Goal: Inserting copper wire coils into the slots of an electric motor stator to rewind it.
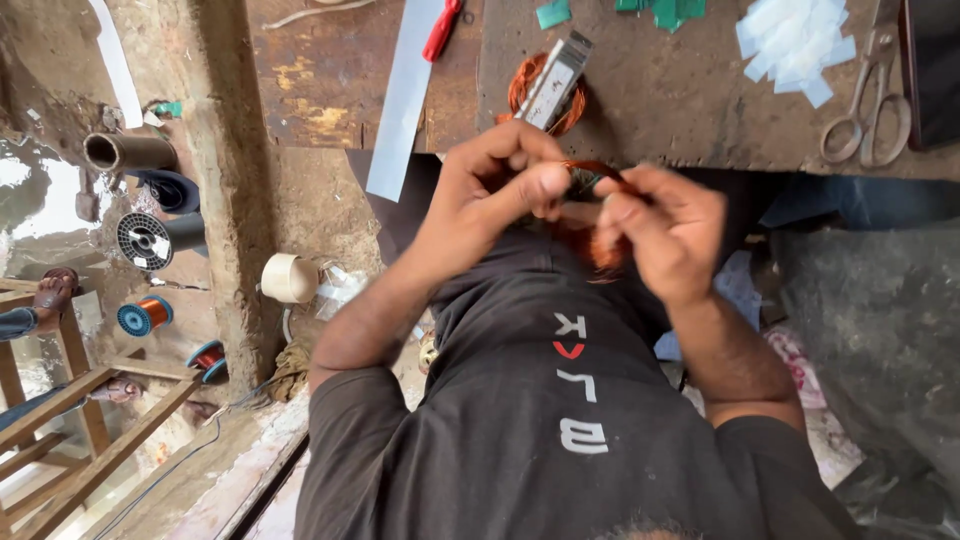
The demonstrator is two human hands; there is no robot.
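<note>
Now copper coil (603, 180) between both hands.

Both hands meet over a dark shirt: the left hand (500, 195) and right hand (665, 235) pinch a copper wire coil (600, 245) between them. On the worktop (680, 110) beyond lie scissors (868, 110) and another copper coil (545, 90)

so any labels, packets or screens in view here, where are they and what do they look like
Dark screen: far right edge of the bench, flat black rectangle beside the scissors, showing nothing.
Lettering on the shirt: white blocky letters with one red mark, on the dark shirt front below both hands.
Silver-grey block: on the bench atop a copper wire coil, a pale strip along its face; too small to tell if it is a label.
</note>
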